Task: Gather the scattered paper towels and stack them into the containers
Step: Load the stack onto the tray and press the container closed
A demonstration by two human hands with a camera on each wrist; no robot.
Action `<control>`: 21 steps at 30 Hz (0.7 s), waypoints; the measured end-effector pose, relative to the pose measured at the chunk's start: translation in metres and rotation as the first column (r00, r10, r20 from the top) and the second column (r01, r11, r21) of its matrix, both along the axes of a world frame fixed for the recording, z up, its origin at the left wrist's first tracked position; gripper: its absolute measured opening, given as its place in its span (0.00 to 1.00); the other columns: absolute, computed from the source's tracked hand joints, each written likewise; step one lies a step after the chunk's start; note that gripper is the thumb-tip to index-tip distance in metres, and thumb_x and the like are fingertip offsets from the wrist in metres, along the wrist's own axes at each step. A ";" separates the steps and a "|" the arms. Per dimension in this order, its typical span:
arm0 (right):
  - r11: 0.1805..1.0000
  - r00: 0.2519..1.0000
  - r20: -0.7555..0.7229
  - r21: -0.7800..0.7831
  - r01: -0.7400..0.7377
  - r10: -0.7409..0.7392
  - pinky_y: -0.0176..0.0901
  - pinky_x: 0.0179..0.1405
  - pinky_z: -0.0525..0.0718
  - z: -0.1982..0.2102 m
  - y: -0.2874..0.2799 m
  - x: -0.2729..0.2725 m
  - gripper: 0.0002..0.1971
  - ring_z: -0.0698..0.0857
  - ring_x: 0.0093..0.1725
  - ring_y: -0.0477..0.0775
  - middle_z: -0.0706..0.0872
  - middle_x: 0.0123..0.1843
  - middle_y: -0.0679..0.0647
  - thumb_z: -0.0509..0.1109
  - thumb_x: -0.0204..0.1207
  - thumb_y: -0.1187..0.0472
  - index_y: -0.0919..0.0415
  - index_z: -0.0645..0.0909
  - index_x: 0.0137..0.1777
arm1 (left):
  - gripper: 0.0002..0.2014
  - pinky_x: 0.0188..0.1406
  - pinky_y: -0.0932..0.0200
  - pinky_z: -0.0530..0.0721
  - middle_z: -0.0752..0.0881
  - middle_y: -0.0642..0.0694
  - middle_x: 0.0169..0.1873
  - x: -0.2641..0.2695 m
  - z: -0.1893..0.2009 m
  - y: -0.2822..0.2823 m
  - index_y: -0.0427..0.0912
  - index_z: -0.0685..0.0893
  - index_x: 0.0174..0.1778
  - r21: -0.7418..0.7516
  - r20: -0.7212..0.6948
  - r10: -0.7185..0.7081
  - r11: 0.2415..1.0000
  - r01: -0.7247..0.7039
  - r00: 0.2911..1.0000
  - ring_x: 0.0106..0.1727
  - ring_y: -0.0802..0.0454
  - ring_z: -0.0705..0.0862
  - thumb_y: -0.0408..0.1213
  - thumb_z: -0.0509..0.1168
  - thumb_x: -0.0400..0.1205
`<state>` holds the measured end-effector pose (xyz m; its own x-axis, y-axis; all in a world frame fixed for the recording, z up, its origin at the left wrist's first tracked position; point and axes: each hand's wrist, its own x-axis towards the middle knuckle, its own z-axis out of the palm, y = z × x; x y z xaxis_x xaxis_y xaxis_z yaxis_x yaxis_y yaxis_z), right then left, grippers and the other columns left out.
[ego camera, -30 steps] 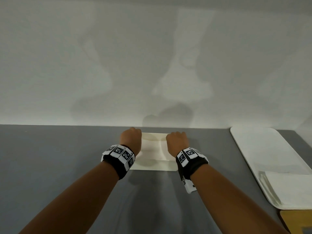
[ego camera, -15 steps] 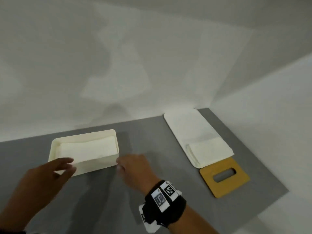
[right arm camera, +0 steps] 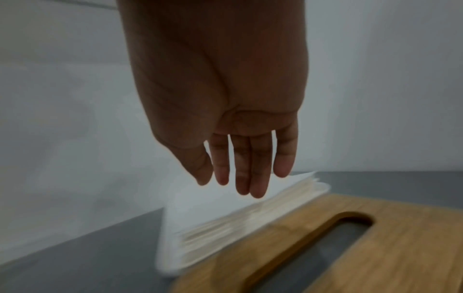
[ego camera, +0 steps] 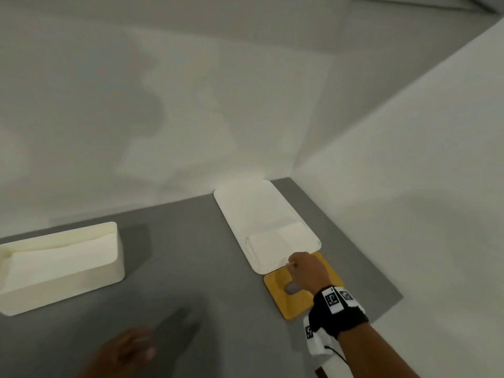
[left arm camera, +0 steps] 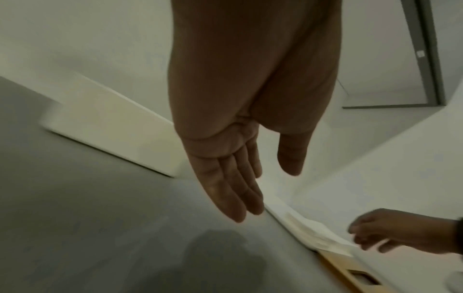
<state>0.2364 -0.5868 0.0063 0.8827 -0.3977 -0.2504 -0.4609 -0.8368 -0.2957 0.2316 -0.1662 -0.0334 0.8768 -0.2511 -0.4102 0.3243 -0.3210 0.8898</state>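
Note:
A white container stands at the left with folded paper towels lying inside. At the right, a flat white tray carries a stack of paper towels at its near end. My right hand hovers over a yellow wooden lid, with its fingers at the stack's near edge. In the right wrist view its fingers hang straight just above the stack, holding nothing. My left hand is low over the table, and its fingers are straight and empty.
The slotted wooden lid lies on the grey table, touching the tray's near end. White walls meet in a corner behind the tray. The table's right edge runs close beside the tray and lid.
Both hands left the container, where they were pressing the towels. My view swung right. The right hand reached across to the stack on the tray, and the left hand drew back low.

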 end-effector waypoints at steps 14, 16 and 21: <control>0.981 0.985 -0.019 0.096 0.171 -0.170 0.49 0.75 0.66 -0.030 -0.110 0.084 0.28 0.69 0.78 0.60 0.69 0.80 0.59 0.62 0.82 0.50 0.63 0.65 0.79 | 0.24 0.50 0.59 0.79 0.79 0.38 0.69 0.087 0.012 -0.273 0.37 0.72 0.75 0.084 -0.058 -0.043 0.995 0.048 0.997 0.67 0.41 0.81 0.31 0.65 0.82; 0.984 0.989 -0.041 0.097 0.147 -0.144 0.48 0.75 0.66 -0.037 -0.112 0.087 0.27 0.70 0.77 0.60 0.69 0.79 0.59 0.61 0.82 0.51 0.63 0.66 0.78 | 0.28 0.53 0.57 0.79 0.75 0.36 0.73 0.091 0.011 -0.284 0.37 0.66 0.79 0.052 -0.087 -0.021 0.998 0.026 0.996 0.71 0.38 0.78 0.29 0.64 0.82; 0.980 0.989 -0.030 0.139 0.146 -0.143 0.48 0.76 0.66 -0.041 -0.114 0.088 0.27 0.69 0.77 0.59 0.69 0.80 0.58 0.63 0.80 0.53 0.62 0.67 0.78 | 0.31 0.52 0.57 0.79 0.72 0.35 0.75 0.100 0.003 -0.293 0.37 0.63 0.80 0.115 -0.118 0.015 0.993 -0.001 0.993 0.72 0.38 0.76 0.30 0.65 0.81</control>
<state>0.3248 -0.7007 -0.0346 0.8129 -0.4803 -0.3294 -0.5807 -0.7120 -0.3948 0.3314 -0.4593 -0.0300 0.8220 -0.1893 -0.5371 0.4284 -0.4157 0.8022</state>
